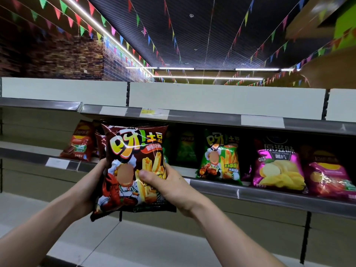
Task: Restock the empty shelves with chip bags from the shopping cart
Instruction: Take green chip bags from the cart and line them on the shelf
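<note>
Near, bottom edge: two bare forearms reaching up toward the shelving.

Left hand point(95, 180): grasping the left edge of the brown bag point(133, 151); its fingers are hidden behind the bag.

Brown bag: upright, front to the camera, held in the air by both hands in front of the middle shelf point(250, 193) and not resting on it. Yellow lettering, fries and a crayfish printed on the face.

Right hand point(173, 187): grasping the bag's lower right, thumb pressed on the front, fingers wrapped behind.

Middle shelf: grey metal front rail carrying a row of bags. From the left:
- red bag point(81, 141), upright;
- dark red bag point(100, 143), mostly hidden behind the brown bag's left edge;
- dark green bag point(187, 149), far back in shadow;
- green bag point(219, 157), upright at the front, with the same lettering as the brown bag;
- purple bag point(279, 168), chips pictured, just right of the green one;
- pink bag point(329, 178), far right, beside the purple; whether they touch cannot be told.

Top shelf point(202, 117): rail with white labels point(263, 121), white back panel above.

Bottom shelf point(134, 243): pale, near the lower edge.

Overhead: brick wall point(57, 60) far left, coloured bunting point(123, 41), light strips point(212, 68).
</note>
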